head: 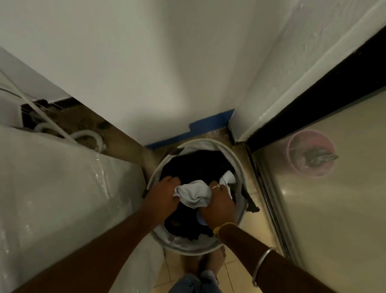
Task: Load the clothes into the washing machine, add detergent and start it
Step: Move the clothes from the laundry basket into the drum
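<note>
We see white cloth (193, 194) lower centre, between both hands, atop dark clothes (197, 165) in basket (187, 248). Left hand (163, 196), right hand (220, 206) reach down, fingers curled, each gripping cloth.

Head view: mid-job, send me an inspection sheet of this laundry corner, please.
Surface: tiled floor; the basket stands on it in the wall corner.
Job's things: laundry basket full of dark clothes, white cloth on top; plastic-covered appliance at left, likely the washer; no detergent seen.
Clutter: dark garment hanging over the basket's right rim.
Grips: left grip and right grip both clutch the white cloth.
Cables: white hoses and a thin cord behind the appliance.
Surroundings: white walls, blue tape at the base, translucent door with a pink bucket behind it.
</note>
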`<state>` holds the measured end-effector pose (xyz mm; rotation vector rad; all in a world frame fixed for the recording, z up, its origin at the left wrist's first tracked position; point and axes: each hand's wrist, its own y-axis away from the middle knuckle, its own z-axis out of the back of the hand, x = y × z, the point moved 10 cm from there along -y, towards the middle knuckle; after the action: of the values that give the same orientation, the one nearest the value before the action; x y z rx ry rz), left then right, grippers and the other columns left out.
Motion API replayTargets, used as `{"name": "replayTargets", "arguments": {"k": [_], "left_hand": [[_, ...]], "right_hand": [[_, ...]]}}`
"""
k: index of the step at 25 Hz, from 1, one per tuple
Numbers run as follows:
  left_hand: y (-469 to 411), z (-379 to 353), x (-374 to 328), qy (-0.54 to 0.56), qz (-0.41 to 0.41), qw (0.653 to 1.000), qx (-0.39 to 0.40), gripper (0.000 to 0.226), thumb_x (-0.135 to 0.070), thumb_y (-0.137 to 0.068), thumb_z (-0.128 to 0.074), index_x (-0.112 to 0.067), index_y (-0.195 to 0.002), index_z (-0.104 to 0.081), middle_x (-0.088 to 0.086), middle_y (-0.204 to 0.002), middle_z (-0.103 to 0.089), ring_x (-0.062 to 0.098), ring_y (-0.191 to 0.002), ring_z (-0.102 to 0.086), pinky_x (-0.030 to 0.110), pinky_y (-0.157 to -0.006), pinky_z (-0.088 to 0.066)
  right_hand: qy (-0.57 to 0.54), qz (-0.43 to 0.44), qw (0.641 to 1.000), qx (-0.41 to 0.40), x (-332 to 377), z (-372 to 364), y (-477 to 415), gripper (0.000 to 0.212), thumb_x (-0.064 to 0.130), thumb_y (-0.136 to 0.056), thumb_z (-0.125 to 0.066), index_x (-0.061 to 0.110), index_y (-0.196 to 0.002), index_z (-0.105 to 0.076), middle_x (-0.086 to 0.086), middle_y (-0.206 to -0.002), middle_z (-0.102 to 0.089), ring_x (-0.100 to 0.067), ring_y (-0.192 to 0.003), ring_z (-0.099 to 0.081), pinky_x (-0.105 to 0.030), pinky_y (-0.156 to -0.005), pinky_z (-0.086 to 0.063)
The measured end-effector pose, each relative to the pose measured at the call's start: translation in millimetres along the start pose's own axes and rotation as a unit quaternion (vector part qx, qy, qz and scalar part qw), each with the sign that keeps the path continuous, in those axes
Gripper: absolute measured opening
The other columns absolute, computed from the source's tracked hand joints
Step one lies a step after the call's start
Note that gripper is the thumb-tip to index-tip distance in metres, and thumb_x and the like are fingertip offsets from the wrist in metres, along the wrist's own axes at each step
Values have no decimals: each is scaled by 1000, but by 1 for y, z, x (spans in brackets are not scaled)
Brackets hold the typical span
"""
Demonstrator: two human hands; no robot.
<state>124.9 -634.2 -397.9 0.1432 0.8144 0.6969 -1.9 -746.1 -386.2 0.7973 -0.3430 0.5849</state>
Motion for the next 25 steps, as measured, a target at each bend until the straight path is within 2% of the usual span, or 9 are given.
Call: {"name": "replayTargets", "arguments": {"k": [5, 8, 10, 14, 18, 20, 21, 23, 25], "left_hand": [[31, 39, -69, 69, -22, 997, -9, 19, -33, -84, -38, -15, -76, -40, 6, -70, -47, 20, -61, -47, 39, -59, -41], [45, 69, -89, 104, -4, 994, -32, 27, -29, -87, -51, -6, -97, -59, 17, -93, -63, 20, -82, -58, 30, -77, -44], [57, 86, -101, 124, 6, 992, -22, 47, -26, -81, -62, -6, -124, -56, 13, -117, -64, 22, -108, -61, 29, -91, -45], [75, 89, -108, 155, -5, 987, 40, 104, -31, -64, -84, -18, -148, -25, 0, -145, -47, 18, -136, -45, 33, -109, -38], [97, 67, -138, 103, 2, 985, 137, 117, -58, -66, -77, -11, -153, -14, -3, -147, -34, 16, -143, -30, 22, -113, -24], [107, 82, -163, 79, 26, 994, 67, 99, -59, -71, -72, -13, -148, -30, 1, -147, -42, 18, -138, -40, 18, -107, -33], [111, 87, -166, 134, 47, 989, 29, 72, -48, -78, -75, -16, -135, -45, 2, -131, -58, 20, -120, -56, 13, -91, -43], [133, 107, -176, 260, 96, 959, -55, 26, -26, -88, -73, -13, -104, -56, -2, -89, -65, 12, -79, -61, 6, -61, -43], [162, 131, -182, 331, 100, 933, -101, 16, -19, -93, -67, -10, -105, -61, -1, -91, -68, 14, -82, -65, 12, -69, -49]], "right_hand": [[-99, 8, 994, -36, 22, 54, 43, 38, 9, -79, -67, 1, -115, -57, -17, -120, -58, -35, -115, -54, -33, -94, -41], [-152, 45, 984, -76, 52, 96, 66, 42, 6, -86, -65, -4, -126, -56, -20, -133, -56, -32, -128, -49, -31, -110, -37], [-167, 79, 978, -95, 79, 122, 82, 40, 7, -84, -67, -2, -122, -59, -19, -124, -62, -28, -119, -55, -15, -100, -37], [-182, 151, 961, -146, 129, 168, 114, 30, 19, -69, -67, 12, -97, -60, -6, -91, -65, -22, -87, -62, -37, -77, -53], [-275, 170, 933, -157, 174, 208, 148, 26, 6, -69, -67, 15, -75, -43, 2, -67, -48, -14, -63, -46, -39, -59, -46], [-350, 180, 909, -138, 194, 220, 164, 24, 3, -68, -65, 15, -73, -45, 3, -65, -48, -14, -63, -48, -38, -57, -46], [-385, 181, 896, -128, 201, 224, 172, 19, 2, -68, -64, 10, -74, -48, -1, -66, -51, -16, -64, -50, -37, -57, -46], [-442, 177, 871, -122, 209, 234, 191, 15, -4, -71, -64, -1, -80, -53, -8, -70, -55, -19, -64, -53, -34, -57, -46], [-484, 165, 850, -123, 206, 244, 213, 17, -4, -73, -67, -3, -88, -58, -10, -73, -58, -17, -63, -54, -28, -53, -46]]}}
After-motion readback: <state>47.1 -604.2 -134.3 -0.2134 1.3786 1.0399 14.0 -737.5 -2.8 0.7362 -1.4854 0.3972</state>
